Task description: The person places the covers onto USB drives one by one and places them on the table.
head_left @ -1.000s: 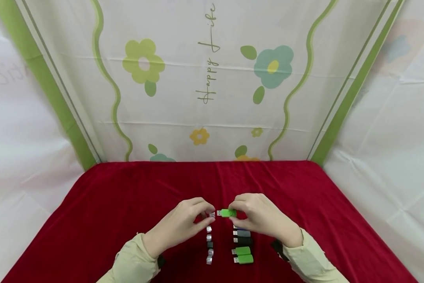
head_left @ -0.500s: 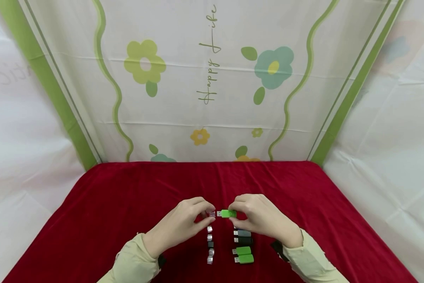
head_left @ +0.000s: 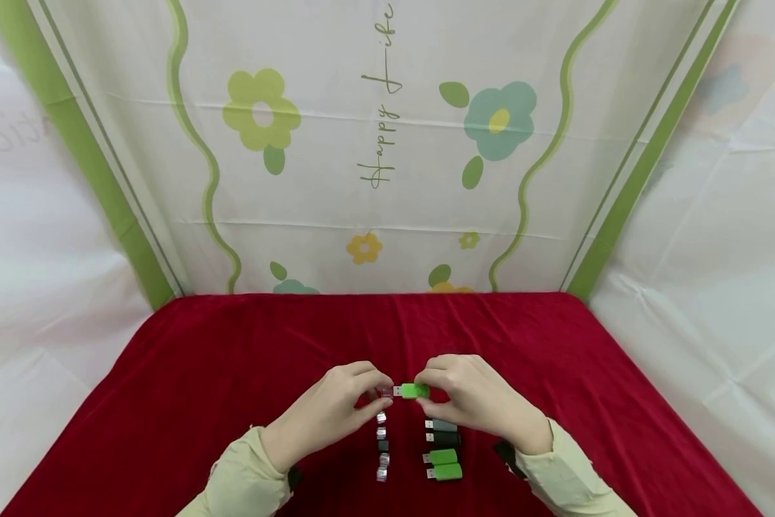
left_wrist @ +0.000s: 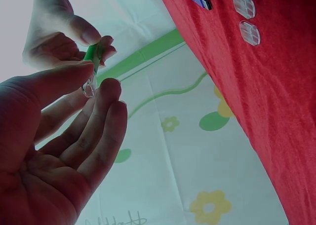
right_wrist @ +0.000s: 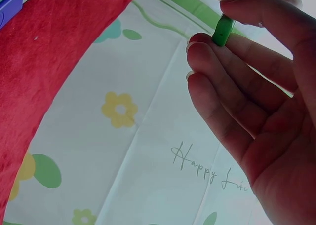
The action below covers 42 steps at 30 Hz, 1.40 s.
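Observation:
Between thumb and fingertips, my left hand (head_left: 338, 401) pinches a small clear cap (left_wrist: 89, 88). My right hand (head_left: 480, 395) pinches a green USB stick (head_left: 415, 390) by its rear end, metal plug facing left. Both are held above the red cloth, in line with each other. The plug is at the cap's mouth; whether any of it is inside I cannot tell. In the right wrist view the green stick (right_wrist: 223, 30) shows between thumb and forefinger, with the cap mostly behind the thumb.
On the red cloth (head_left: 232, 359), a column of clear caps (head_left: 381, 434) with one dark cap (head_left: 383, 446) lies below my left hand. Below my right lie a grey stick (head_left: 442, 425), a black one (head_left: 444, 438) and two green sticks (head_left: 444, 472). A printed curtain (head_left: 322, 194) hangs behind.
The green USB stick and my right hand have shifted slightly left, narrowing the gap between plug and cap. My left hand stays nearly still.

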Available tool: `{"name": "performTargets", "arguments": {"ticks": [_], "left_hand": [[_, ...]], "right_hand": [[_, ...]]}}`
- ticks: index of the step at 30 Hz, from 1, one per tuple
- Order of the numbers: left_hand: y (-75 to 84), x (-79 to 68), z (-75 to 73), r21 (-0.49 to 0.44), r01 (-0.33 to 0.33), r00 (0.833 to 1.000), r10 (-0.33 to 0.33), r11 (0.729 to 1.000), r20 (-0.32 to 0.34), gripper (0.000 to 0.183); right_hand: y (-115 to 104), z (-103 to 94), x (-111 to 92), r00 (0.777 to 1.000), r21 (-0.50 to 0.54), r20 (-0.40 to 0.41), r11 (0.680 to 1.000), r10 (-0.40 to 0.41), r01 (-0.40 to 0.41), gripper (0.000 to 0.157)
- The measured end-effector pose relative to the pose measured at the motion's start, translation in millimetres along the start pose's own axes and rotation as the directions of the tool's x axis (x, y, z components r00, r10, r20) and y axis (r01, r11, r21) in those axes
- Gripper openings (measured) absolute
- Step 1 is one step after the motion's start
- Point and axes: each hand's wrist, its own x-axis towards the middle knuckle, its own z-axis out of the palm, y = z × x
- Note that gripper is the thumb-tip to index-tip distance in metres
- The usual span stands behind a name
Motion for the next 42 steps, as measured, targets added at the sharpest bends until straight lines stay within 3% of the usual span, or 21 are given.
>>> {"name": "performTargets", "arguments": {"ticks": [10, 18, 42], "left_hand": [[2.0, 0.3, -1.5, -0.001, -0.050, 0.999, 0.050, 0.999, -0.019, 0.019], [3.8, 2.2, 0.0, 0.008, -0.067, 0.997, 0.067, 0.998, -0.034, 0.020], [4.8, -0.5, -0.3, 0.103, 0.005, 0.999, 0.000, 0.995, -0.047, 0.019]], "right_hand": [[-3.1, 0.8, 3.6, 1.000, -0.010, 0.006, 1.000, -0.011, 0.011, 0.016], [-6.5, -0.6, 3.4, 0.999, -0.011, -0.039, 1.000, -0.025, 0.025, 0.015], [-9.9, -4.5, 7.1, 0.996, -0.033, -0.075, 0.998, -0.057, 0.054, 0.017]]}}
